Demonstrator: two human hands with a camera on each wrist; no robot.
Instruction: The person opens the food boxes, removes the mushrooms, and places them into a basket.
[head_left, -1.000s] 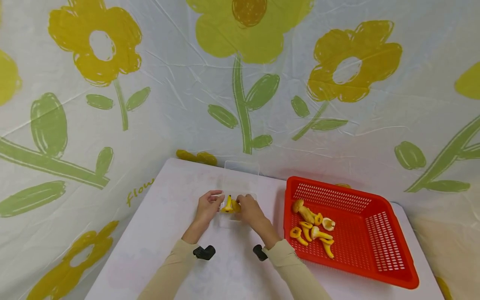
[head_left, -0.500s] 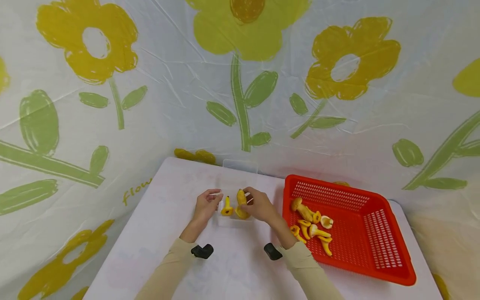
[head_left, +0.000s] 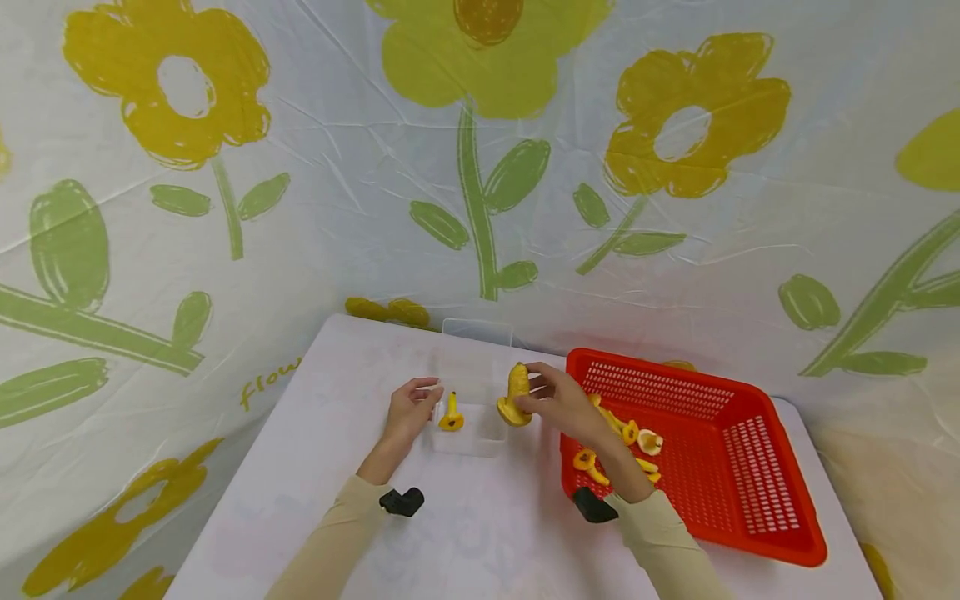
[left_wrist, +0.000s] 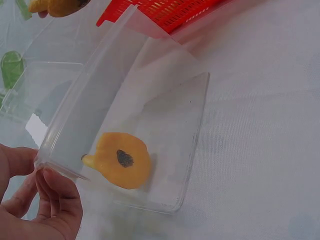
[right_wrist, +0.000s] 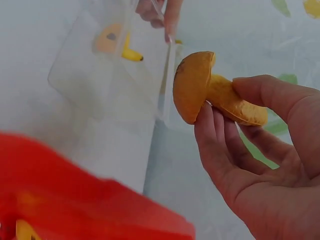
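Note:
My right hand [head_left: 564, 406] pinches a thick-stemmed yellow-brown mushroom [head_left: 516, 396] by its stem, in the air between the clear box and the red basket. In the right wrist view the mushroom [right_wrist: 194, 86] has a rounded cap, with thumb and fingers on opposite sides of the stem. My left hand [head_left: 408, 414] pinches the rim of the clear plastic box [head_left: 468, 445] at its left side. Inside the box lies a smaller yellow mushroom [head_left: 452, 417]; the left wrist view shows the dark spot on its cap [left_wrist: 132, 167]. The box's clear lid [head_left: 477, 333] stands open at the back.
At the right stands a red perforated basket [head_left: 786, 467] holding several yellow mushrooms and a whitish piece [head_left: 649, 442]; my right forearm passes over its left part. The white table [head_left: 330, 383] meets a flowered cloth backdrop [head_left: 360, 208] behind.
My right hand has lifted the thick mushroom out of the box and carried it right, towards the basket. My left hand stays at the box's left side. The smaller mushroom remains inside.

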